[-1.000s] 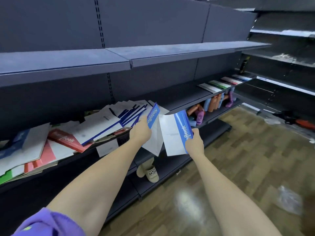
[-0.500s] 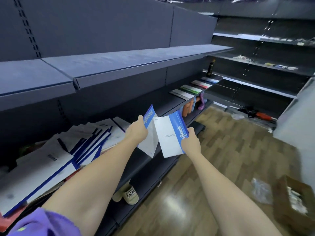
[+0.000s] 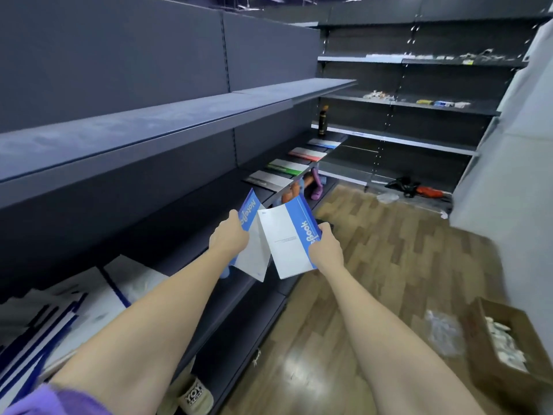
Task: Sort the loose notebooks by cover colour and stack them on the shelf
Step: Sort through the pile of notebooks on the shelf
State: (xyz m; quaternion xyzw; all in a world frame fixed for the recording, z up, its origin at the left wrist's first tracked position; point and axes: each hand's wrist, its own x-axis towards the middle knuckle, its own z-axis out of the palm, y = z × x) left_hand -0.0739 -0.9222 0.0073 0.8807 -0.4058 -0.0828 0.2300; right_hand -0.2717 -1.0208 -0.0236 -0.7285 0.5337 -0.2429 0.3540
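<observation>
My left hand (image 3: 229,238) grips a blue-and-white notebook (image 3: 251,232) by its blue spine edge. My right hand (image 3: 324,250) grips a second blue-and-white notebook (image 3: 287,241) at its blue band. Both notebooks hang tilted in front of the middle shelf (image 3: 185,217). Farther along that shelf lie sorted stacks: a grey one (image 3: 266,178), a green one (image 3: 287,167), a red one (image 3: 308,153) and a blue one (image 3: 324,143). A loose heap of blue-and-white notebooks (image 3: 68,319) lies at the lower left on the same shelf.
A dark bottle (image 3: 322,120) stands at the shelf's far end. Slippers (image 3: 315,187) sit on the lower shelf, one beige slipper (image 3: 194,396) near my feet. A cardboard box (image 3: 508,348) and plastic wrap (image 3: 443,330) lie on the wooden floor at right.
My view has swung right along the aisle, and both hands have carried the two blue notebooks away from the loose heap toward the sorted stacks. The grips are unchanged.
</observation>
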